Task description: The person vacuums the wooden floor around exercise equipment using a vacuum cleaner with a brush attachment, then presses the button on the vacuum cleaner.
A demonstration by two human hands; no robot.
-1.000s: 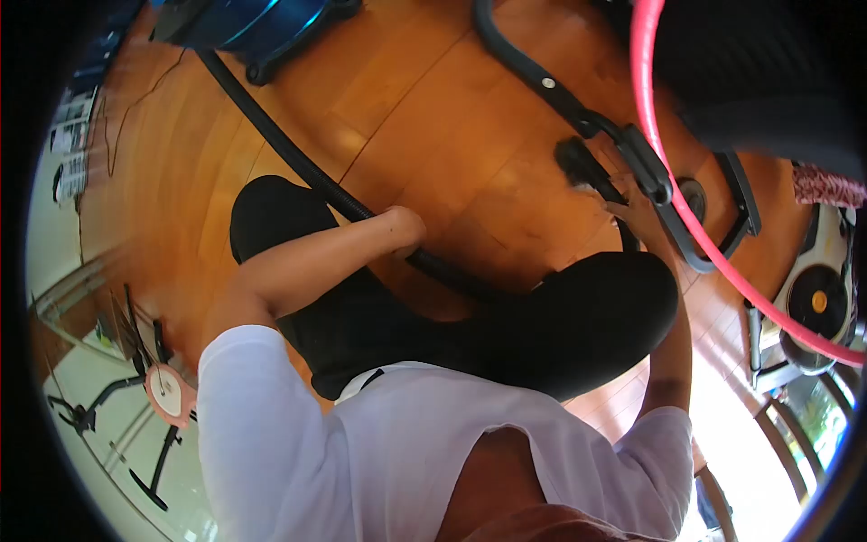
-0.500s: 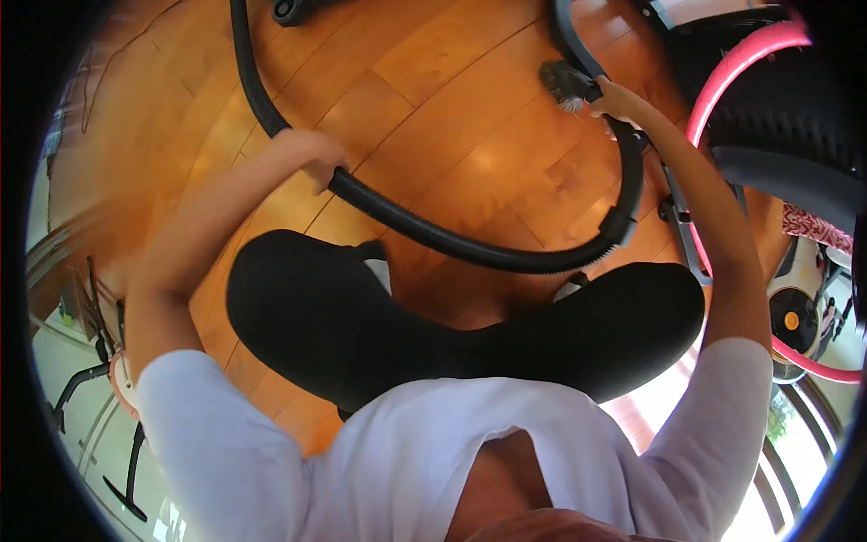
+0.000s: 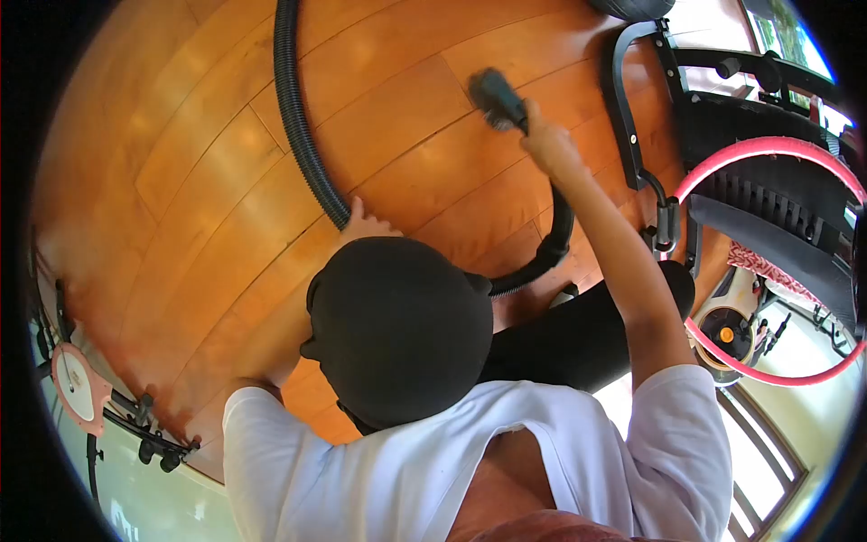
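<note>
In the head view, my right hand (image 3: 549, 146) is closed around the handle end of a black vacuum cleaner hose (image 3: 302, 126). A dark brush head (image 3: 490, 92) on that end is held over the wooden floor, slightly blurred. My left hand (image 3: 364, 222) is on the ribbed part of the hose beside my raised knee, its fingers curled and partly in view. The knee (image 3: 397, 330) in black leggings hides the left wrist and the middle stretch of hose. The hose comes out again right of the knee and curves up toward my right hand.
A black exercise machine (image 3: 759, 172) stands at the right with a pink hoop (image 3: 768, 149) against it. Below it is a machine with a round dark disc (image 3: 725, 334). A pink and white machine (image 3: 79, 384) stands by the left wall. Wooden floor (image 3: 208, 208) lies in front.
My right hand and the brush head have moved left and slightly down. My left hand has shifted right and lower along the hose, and my left knee has risen in front of it.
</note>
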